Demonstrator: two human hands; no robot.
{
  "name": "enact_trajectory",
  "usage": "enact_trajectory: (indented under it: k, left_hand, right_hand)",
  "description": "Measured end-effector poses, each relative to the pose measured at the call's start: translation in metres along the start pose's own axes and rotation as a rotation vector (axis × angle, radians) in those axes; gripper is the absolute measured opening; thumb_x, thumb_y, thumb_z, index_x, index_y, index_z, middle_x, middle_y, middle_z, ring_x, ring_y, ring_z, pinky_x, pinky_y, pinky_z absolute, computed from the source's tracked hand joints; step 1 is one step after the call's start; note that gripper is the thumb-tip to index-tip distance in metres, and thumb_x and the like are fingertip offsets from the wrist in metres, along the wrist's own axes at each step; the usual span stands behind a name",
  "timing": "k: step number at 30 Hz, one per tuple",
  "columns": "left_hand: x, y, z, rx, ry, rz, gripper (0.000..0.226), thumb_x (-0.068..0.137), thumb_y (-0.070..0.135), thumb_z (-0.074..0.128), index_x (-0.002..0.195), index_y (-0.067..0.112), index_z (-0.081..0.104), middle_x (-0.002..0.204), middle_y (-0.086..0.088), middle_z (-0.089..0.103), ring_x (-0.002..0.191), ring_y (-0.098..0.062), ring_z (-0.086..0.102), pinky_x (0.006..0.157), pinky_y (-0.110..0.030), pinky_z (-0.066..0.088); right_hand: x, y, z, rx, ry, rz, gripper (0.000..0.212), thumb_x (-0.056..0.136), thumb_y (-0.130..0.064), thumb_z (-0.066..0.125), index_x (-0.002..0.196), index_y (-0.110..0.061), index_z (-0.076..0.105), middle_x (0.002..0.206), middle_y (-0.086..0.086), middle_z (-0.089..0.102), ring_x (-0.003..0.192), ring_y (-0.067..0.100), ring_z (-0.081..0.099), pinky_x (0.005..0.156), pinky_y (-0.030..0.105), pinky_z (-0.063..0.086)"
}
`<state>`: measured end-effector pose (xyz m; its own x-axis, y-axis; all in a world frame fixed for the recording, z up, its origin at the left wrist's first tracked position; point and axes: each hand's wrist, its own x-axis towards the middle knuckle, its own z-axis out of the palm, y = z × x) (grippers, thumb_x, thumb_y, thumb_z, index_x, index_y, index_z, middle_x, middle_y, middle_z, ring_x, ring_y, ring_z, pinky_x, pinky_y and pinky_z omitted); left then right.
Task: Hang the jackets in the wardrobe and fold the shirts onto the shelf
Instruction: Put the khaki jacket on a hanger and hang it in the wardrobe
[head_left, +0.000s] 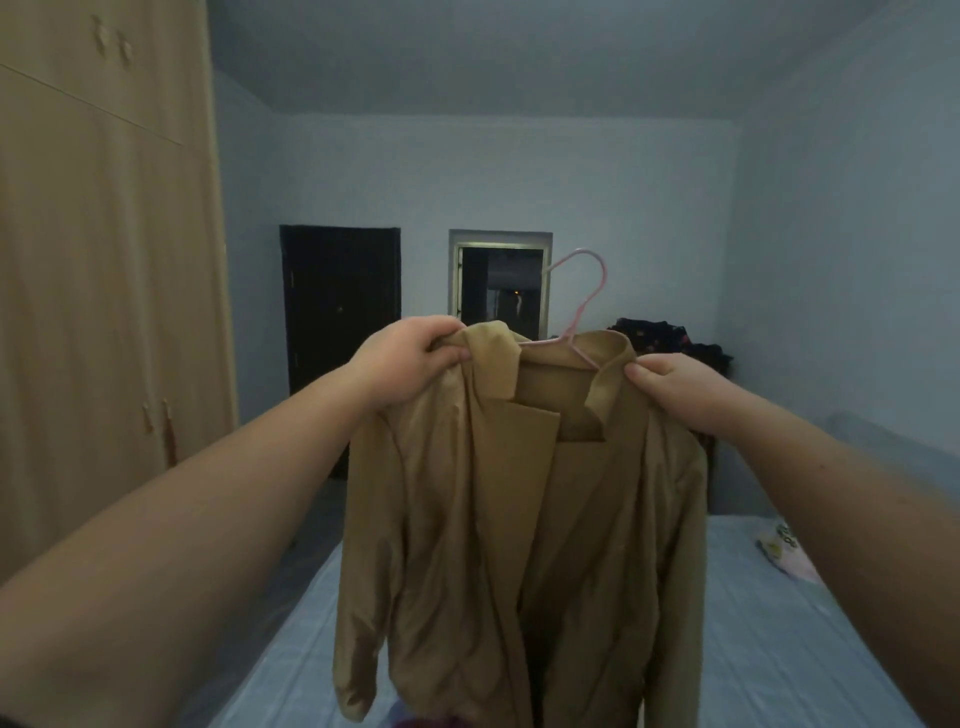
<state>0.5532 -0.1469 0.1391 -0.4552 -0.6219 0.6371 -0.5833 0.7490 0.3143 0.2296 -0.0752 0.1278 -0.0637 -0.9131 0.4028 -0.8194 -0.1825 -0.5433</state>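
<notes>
Open air lies above and beyond the fingers of the left hand (410, 364) and right hand (675, 384), broken only by the hanger (587, 291) hook rising between them. Left of the left fingers stands the wardrobe (104, 312), doors closed. Below the fingers the jacket (519, 519) fills the drop to the bed (779, 623); a dark clothes pile (654, 335) sits beyond the right fingers.

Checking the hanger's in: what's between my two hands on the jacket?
Head view: the jacket collar and pink hanger sit between left hand and right hand.
</notes>
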Motion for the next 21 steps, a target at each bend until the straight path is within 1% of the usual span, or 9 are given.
enact_trajectory:
  k: [2,4,6,8,11,13,15,18,21]
  left_hand:
    - [-0.002,-0.003,-0.007,-0.006,0.040,-0.050,0.006,0.097,0.036,0.058,0.098,0.036,0.065,0.090,0.012,0.067,0.087,-0.007,0.064,0.085,-0.039,0.055]
    - [-0.007,-0.010,-0.017,-0.043,0.082,-0.105,0.007,0.096,0.035,0.060,0.095,0.036,0.066,0.090,0.012,0.069,0.088,-0.007,0.065,0.085,-0.038,0.054]
    - [-0.019,-0.015,-0.029,-0.107,0.133,-0.129,0.013,0.096,0.027,0.061,0.091,0.037,0.068,0.089,0.014,0.070,0.089,-0.004,0.065,0.085,-0.031,0.051]
    - [-0.035,-0.016,-0.043,-0.145,0.164,-0.160,0.018,0.096,0.019,0.061,0.092,0.033,0.070,0.092,0.009,0.072,0.091,-0.007,0.066,0.086,-0.030,0.050]
    - [-0.067,-0.020,-0.065,-0.148,0.104,-0.277,0.013,0.097,0.021,0.062,0.098,0.028,0.073,0.099,0.002,0.074,0.096,-0.014,0.068,0.090,-0.033,0.055]
    - [-0.094,-0.025,-0.082,-0.154,0.083,-0.364,0.015,0.094,0.023,0.066,0.097,0.033,0.076,0.100,0.006,0.075,0.099,-0.013,0.069,0.091,-0.031,0.053]
    - [-0.122,-0.028,-0.100,-0.174,0.132,-0.423,0.018,0.092,0.013,0.066,0.096,0.027,0.076,0.097,0.006,0.076,0.095,-0.011,0.069,0.089,-0.030,0.052]
    - [-0.157,-0.024,-0.126,-0.175,0.225,-0.524,0.022,0.094,0.003,0.060,0.095,0.020,0.074,0.088,0.007,0.075,0.084,-0.006,0.068,0.080,-0.025,0.051]
    - [-0.186,-0.026,-0.156,-0.054,0.194,-0.654,0.031,0.092,0.000,0.049,0.104,0.020,0.070,0.097,0.006,0.071,0.095,-0.010,0.065,0.082,-0.024,0.047]
  right_hand:
    - [0.010,-0.002,0.007,0.093,0.137,-0.009,0.027,0.104,-0.027,0.044,0.126,-0.024,0.060,0.113,-0.004,0.064,0.096,0.009,0.060,0.077,0.026,0.048]
    - [0.016,-0.005,0.018,0.219,0.230,-0.106,0.026,0.104,-0.029,0.043,0.125,-0.029,0.058,0.112,-0.007,0.065,0.099,0.007,0.062,0.084,0.031,0.053]
    - [0.017,-0.012,0.035,0.215,0.120,-0.227,0.032,0.103,-0.038,0.044,0.132,-0.032,0.055,0.116,-0.013,0.064,0.107,0.005,0.059,0.091,0.033,0.051]
    - [0.019,-0.021,0.057,0.150,-0.038,-0.299,0.035,0.100,-0.041,0.048,0.135,-0.037,0.050,0.119,-0.015,0.063,0.110,0.005,0.059,0.092,0.033,0.050]
    - [0.023,-0.036,0.090,0.166,-0.071,-0.412,0.017,0.102,-0.030,0.048,0.111,-0.041,0.058,0.100,-0.020,0.065,0.095,-0.006,0.060,0.081,0.022,0.048]
    - [0.025,-0.050,0.111,0.329,-0.051,-0.415,0.023,0.103,-0.022,0.049,0.098,-0.040,0.061,0.094,-0.020,0.066,0.088,-0.010,0.059,0.079,0.019,0.047]
    - [0.030,-0.067,0.134,0.454,-0.080,-0.402,0.025,0.102,-0.016,0.050,0.096,-0.033,0.067,0.094,-0.014,0.069,0.090,-0.004,0.061,0.083,0.025,0.048]
    - [0.035,-0.106,0.168,0.540,-0.182,-0.344,0.023,0.103,-0.017,0.048,0.107,-0.021,0.070,0.098,-0.003,0.070,0.096,0.012,0.064,0.083,0.030,0.050]
    - [0.030,-0.157,0.196,0.683,-0.312,-0.324,0.025,0.101,-0.005,0.046,0.110,-0.009,0.069,0.102,0.011,0.071,0.098,0.022,0.066,0.079,0.027,0.054]
